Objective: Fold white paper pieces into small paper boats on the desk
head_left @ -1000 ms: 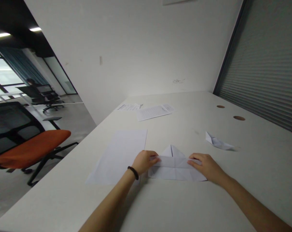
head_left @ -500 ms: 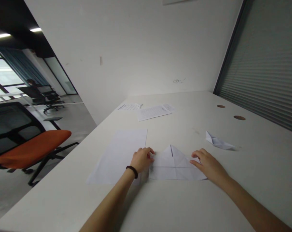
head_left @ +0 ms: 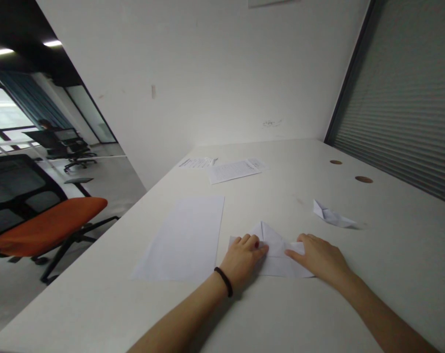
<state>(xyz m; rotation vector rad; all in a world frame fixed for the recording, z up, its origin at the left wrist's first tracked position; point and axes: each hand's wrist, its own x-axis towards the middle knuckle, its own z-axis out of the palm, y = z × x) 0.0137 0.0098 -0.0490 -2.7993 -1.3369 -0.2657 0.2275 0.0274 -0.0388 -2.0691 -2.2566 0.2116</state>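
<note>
Paper [head_left: 277, 265] lies folded on the table [head_left: 288, 318], right of the sheet [head_left: 181, 240]. Left hand [head_left: 243, 259] has shifted inward from its left edge onto its surface, fingers bunched. Right hand [head_left: 321, 255] remains at its right end, thumb touching. Grip of either cannot be determined.

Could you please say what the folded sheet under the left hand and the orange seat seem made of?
Folded sheet: apparently matte white paper, given thin edges and sharp creases. Orange seat: possibly fabric, from its dull surface; no weave shows.
</note>
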